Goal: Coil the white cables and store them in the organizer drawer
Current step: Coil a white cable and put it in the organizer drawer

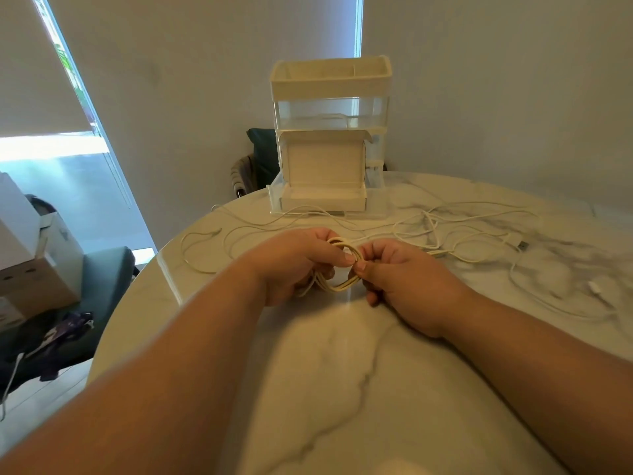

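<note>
Both my hands meet over the middle of the marble table (342,389), holding a small coil of white cable (342,286). My left hand (291,265) grips the coil's left side with thumb on top. My right hand (400,279) pinches its right side, and a loose tail of that cable runs off to the right. More loose white cables (479,221) sprawl across the table beyond my hands. The clear-and-white organizer (330,138) stands at the table's far edge, its bottom drawer (323,200) pulled out toward me.
A USB plug (522,245) and a white connector (594,287) lie at the right. Cardboard boxes (30,255) and a dark chair (106,279) stand left of the table. Another chair (260,156) is behind the organizer, by the wall.
</note>
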A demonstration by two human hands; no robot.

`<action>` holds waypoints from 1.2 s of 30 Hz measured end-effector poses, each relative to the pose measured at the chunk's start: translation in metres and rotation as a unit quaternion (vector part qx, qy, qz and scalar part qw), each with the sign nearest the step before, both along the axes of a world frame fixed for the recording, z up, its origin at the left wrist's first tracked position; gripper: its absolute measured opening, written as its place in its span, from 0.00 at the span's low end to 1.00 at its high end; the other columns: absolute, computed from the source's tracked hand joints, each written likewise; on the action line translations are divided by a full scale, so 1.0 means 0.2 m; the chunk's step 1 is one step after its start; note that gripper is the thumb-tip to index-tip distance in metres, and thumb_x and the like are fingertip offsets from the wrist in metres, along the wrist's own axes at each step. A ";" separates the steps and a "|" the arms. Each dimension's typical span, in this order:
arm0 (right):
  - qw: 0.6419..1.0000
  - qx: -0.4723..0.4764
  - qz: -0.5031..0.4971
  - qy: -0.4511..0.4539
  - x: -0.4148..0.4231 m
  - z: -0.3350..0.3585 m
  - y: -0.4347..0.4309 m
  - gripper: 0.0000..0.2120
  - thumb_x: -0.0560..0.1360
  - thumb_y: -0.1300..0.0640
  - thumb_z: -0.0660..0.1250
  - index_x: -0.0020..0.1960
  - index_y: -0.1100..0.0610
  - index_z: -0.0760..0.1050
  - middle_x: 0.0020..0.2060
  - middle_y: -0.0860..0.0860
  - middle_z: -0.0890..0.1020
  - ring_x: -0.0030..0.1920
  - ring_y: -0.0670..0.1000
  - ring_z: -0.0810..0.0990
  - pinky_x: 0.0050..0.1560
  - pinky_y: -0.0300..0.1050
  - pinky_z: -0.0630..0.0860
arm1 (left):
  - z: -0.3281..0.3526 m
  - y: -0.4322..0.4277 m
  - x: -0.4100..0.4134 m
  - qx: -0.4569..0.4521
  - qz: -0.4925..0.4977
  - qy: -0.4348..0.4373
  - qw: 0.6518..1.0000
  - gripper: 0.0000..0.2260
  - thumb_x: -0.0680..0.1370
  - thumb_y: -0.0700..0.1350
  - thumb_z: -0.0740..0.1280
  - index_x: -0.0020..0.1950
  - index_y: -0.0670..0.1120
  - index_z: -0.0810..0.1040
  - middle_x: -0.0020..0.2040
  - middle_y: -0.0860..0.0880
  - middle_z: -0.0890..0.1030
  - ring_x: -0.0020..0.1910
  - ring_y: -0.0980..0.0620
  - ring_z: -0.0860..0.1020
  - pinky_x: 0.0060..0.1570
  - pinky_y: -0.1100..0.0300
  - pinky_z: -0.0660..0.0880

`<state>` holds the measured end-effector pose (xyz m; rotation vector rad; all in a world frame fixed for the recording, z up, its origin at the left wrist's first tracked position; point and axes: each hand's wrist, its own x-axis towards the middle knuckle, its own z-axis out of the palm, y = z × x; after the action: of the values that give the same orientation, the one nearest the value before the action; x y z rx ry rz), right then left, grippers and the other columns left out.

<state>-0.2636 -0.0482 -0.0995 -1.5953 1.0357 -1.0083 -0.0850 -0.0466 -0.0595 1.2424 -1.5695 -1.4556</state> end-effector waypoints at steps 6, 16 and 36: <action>1.000 -0.008 0.000 0.018 0.01 0.01 0.02 0.05 0.79 0.61 0.65 0.45 0.54 0.77 0.30 0.50 0.73 0.30 0.49 0.71 0.37 0.49 0.71 | -0.02 -0.01 -0.01 0.000 0.034 -0.017 0.999 0.09 0.74 0.34 0.67 0.38 0.46 0.73 0.31 0.47 0.73 0.31 0.53 0.71 0.30 0.61 0.67; 0.999 0.009 -0.042 -0.029 -0.01 -0.01 -0.02 0.06 0.75 0.56 0.68 0.40 0.52 0.78 0.28 0.53 0.74 0.29 0.54 0.73 0.40 0.55 0.72 | -0.03 -0.02 -0.02 0.041 0.057 0.069 0.995 0.07 0.76 0.43 0.65 0.38 0.44 0.77 0.35 0.47 0.75 0.37 0.51 0.70 0.38 0.58 0.64; 0.993 0.083 -0.004 -0.085 0.00 0.06 0.03 0.08 0.81 0.66 0.60 0.44 0.61 0.73 0.29 0.55 0.68 0.29 0.52 0.67 0.33 0.46 0.69 | -0.06 0.00 -0.11 -0.173 0.192 0.042 0.965 0.10 0.78 0.37 0.67 0.54 0.51 0.82 0.42 0.48 0.83 0.40 0.55 0.80 0.42 0.60 0.76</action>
<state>-0.2642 -0.0425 -0.0881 -1.3480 0.9832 -1.0175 -0.1077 -0.0468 -0.0713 1.1762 -1.3608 -0.9306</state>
